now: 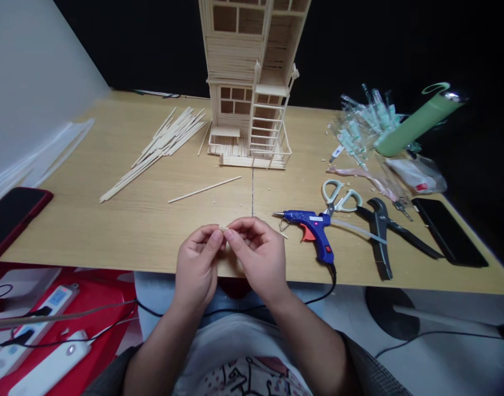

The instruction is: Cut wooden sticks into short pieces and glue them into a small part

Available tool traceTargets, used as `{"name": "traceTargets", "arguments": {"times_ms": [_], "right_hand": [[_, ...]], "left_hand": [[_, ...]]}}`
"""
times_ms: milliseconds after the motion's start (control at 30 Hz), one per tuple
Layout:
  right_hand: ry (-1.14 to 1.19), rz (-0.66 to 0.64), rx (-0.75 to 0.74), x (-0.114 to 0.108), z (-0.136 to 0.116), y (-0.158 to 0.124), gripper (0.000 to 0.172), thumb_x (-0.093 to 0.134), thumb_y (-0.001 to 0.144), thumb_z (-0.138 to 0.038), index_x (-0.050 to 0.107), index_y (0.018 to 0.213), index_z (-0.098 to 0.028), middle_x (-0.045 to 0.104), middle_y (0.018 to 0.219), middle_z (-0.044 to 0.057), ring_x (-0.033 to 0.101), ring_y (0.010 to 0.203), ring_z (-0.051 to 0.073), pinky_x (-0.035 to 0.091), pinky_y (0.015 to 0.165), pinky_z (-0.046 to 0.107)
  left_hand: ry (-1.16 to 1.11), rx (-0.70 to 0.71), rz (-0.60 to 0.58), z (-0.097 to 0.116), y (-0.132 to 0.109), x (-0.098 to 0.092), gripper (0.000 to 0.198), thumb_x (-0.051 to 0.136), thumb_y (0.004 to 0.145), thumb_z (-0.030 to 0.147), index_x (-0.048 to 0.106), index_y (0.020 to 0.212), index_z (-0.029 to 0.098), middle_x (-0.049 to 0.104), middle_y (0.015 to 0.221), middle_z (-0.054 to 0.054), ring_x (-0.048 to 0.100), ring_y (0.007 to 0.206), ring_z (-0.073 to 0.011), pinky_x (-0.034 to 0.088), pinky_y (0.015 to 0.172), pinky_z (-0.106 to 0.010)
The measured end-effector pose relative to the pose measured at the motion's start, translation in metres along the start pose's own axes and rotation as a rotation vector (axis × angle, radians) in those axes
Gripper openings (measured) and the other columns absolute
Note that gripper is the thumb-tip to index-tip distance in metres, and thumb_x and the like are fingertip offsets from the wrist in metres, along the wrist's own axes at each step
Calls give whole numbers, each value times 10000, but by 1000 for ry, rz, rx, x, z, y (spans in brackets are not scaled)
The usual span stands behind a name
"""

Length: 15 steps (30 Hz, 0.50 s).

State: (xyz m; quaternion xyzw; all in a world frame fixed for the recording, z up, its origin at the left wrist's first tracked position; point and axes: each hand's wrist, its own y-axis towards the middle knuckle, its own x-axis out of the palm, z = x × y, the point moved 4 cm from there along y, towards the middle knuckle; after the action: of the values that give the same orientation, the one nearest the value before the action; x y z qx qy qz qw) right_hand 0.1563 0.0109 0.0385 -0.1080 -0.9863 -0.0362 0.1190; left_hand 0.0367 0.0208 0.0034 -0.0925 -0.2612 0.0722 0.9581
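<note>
Left hand (198, 269) and right hand (258, 256) pinch a tiny pale wooden stick fragment (222, 227) between their fingertips above a light wood-grain table (123, 236), with a blue hot-glue gun (311, 234) at three o'clock and a tall pale wooden-stick model house (247, 93) at twelve.

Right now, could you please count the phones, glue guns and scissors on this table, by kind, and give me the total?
Phones: 2 (a red-cased phone, a black phone)
Glue guns: 1 (a blue hot glue gun)
Scissors: 1 (a pair of pale-handled scissors)
Total: 4
</note>
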Motion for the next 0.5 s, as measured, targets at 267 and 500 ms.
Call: {"name": "traceTargets", "arguments": {"times_ms": [267,500], "right_hand": [[-40,-7,30,-7,0,-6,153,783,805,-337,708,830,-206,730,748,21,635,631,139,527,581,257],[-52,2,48,-13,3,-13,162,778,799,-356,710,826,-211,722,737,17,611,609,134,508,555,252]], "left_hand": [[332,122,-107,2,-5,-13,319,854,799,438,778,999,201,766,957,-50,689,850,-137,546,788,-228],[295,121,-71,-2,-9,-15,286,892,748,425,774,873,196,752,845,-21,675,778,-113,541,746,-191]]}}
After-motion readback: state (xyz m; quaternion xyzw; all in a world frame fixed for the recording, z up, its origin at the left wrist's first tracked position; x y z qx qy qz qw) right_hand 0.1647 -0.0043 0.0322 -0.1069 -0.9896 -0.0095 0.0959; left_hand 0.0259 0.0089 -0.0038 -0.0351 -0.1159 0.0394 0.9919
